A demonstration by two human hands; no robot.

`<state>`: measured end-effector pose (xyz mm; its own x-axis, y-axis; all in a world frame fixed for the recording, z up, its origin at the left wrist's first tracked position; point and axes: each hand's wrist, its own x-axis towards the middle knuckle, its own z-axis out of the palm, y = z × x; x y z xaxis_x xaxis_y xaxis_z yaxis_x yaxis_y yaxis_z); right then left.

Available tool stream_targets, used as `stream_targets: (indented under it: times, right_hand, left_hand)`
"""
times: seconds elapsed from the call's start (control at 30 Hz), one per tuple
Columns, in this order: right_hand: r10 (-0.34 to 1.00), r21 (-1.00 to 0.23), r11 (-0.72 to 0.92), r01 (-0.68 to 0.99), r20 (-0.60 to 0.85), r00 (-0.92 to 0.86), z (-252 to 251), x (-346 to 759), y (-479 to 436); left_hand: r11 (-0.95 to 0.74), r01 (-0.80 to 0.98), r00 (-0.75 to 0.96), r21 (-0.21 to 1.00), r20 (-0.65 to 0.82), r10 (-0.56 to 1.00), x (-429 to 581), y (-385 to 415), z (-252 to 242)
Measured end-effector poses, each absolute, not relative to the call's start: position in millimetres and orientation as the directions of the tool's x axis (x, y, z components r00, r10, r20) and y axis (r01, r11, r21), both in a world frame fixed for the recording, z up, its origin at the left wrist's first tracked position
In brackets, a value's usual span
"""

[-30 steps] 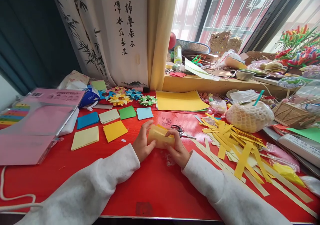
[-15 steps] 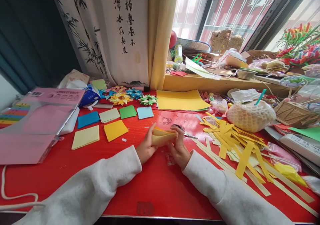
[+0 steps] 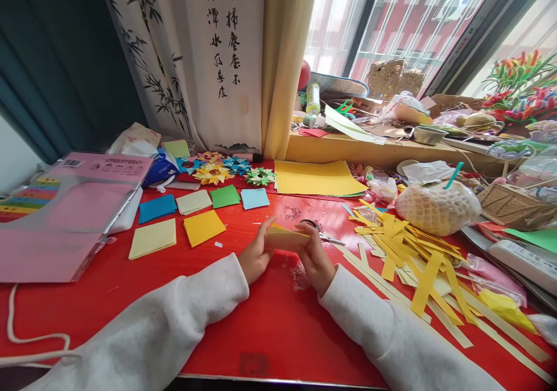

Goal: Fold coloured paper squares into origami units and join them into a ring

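Both my hands hold a folded piece of yellow paper (image 3: pixel 285 239) just above the red table (image 3: pixel 270 327), near its middle. My left hand (image 3: pixel 256 254) pinches the paper's left end with thumb and fingers closed on it. My right hand (image 3: pixel 314 257) grips the right end, fingers curled over the top. Both arms wear white sleeves. Scissors (image 3: pixel 324 235) lie on the table right behind my right hand, partly hidden by it.
Small paper squares (image 3: pixel 203 227) in yellow, blue, green and cream lie to the left. A pink paper pack (image 3: pixel 65 217) fills the far left. Yellow paper strips (image 3: pixel 413 252) are heaped to the right, beside a netted round object (image 3: pixel 437 208). Folded paper stars (image 3: pixel 235 170) and a large yellow sheet (image 3: pixel 315 177) lie behind.
The paper has been folded flatter between my hands, from a broad, rounded piece into a narrow strip. The hands stay in about the same place.
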<state>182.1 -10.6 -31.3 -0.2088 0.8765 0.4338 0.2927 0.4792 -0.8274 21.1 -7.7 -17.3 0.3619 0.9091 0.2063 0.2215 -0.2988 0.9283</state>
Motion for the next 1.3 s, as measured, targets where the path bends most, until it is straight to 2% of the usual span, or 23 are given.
stream_targets:
  times: [0.17,0.27,0.37,0.6,0.73,1.0,1.17,1.3]
  right_hand:
    - [0.891,-0.849,0.445,0.283,0.388,-0.238,-31.1,181.9,-9.8]
    - [0.876,-0.841,0.468,0.271,0.403,-0.263,-25.5,180.7,-12.2]
    - [0.868,-0.844,0.465,0.266,0.377,-0.323,-21.1,180.2,-13.9]
    - [0.889,-0.860,0.428,0.277,0.347,-0.297,-24.5,180.9,-12.8]
    - [0.894,-0.859,0.422,0.291,0.341,-0.290,-25.1,181.1,-12.7]
    - [0.894,-0.829,0.430,0.358,0.338,-0.293,-26.8,182.1,-10.8]
    - [0.908,-0.874,0.390,0.289,0.312,-0.280,-33.9,183.1,-6.9]
    - [0.922,-0.967,0.242,0.082,0.202,-0.330,-31.1,180.8,-7.9]
  left_hand:
    - [-0.264,0.303,0.399,0.915,0.130,0.908,21.5,-9.5,-16.4]
    - [-0.294,0.292,0.366,0.910,0.178,0.913,21.8,-10.7,-15.8]
    - [-0.289,0.323,0.375,0.901,0.158,0.914,21.7,-11.4,-14.8]
    - [-0.251,0.331,0.373,0.910,0.118,0.921,21.8,-10.8,-16.4]
    - [-0.274,0.282,0.338,0.919,0.173,0.925,21.2,-7.7,-21.3]
    - [-0.311,0.356,0.357,0.881,0.179,0.917,22.5,-8.0,-16.1]
    - [-0.283,0.467,0.238,0.838,0.190,0.953,21.0,-7.1,-8.7]
    - [-0.244,0.502,0.224,0.830,0.149,0.963,12.6,1.2,-6.0]
